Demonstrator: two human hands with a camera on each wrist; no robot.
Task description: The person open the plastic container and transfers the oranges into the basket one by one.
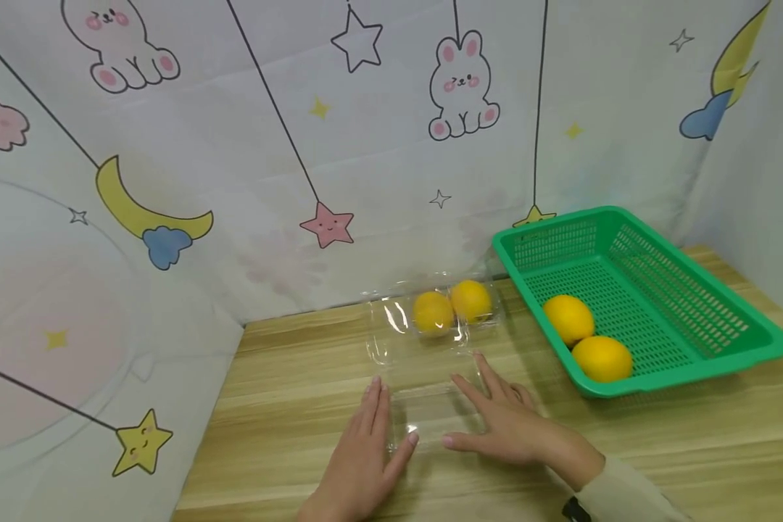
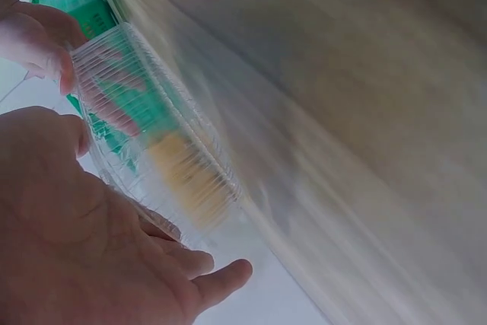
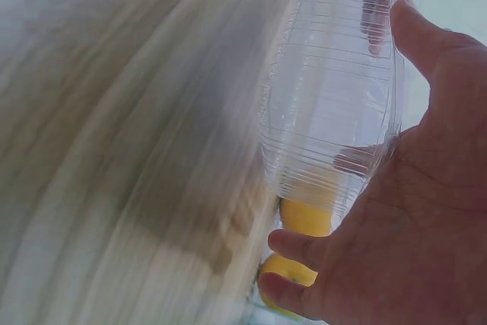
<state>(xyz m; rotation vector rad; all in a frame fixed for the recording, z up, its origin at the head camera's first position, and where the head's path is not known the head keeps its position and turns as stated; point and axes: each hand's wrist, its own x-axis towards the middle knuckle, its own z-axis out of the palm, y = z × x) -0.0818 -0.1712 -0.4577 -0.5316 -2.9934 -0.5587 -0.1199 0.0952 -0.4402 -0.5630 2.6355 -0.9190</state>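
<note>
One clear rectangular plastic container [image 1: 425,420]; left hand [image 1: 363,451], straight-fingered, and right hand [image 1: 504,420], fingers spread, apparently touching it; green plastic basket [image 1: 646,308], right, holding two round yellow-orange fruits [image 1: 602,359].

Four yellow fruits [image 1: 602,359], one green basket [image 1: 678,377], one left hand [image 1: 363,453] and one right hand [image 1: 509,426] are counted. At least one clear plastic container [image 1: 432,416] is seen.

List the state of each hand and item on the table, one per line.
Front clear container: open, empty.
Green basket: upright, holding two fruits.
Basket fruits: whole, side by side.
Rear fruits: whole, side by side, amid clear plastic.
Left hand: fingers straight.
Right hand: fingers spread.
</note>
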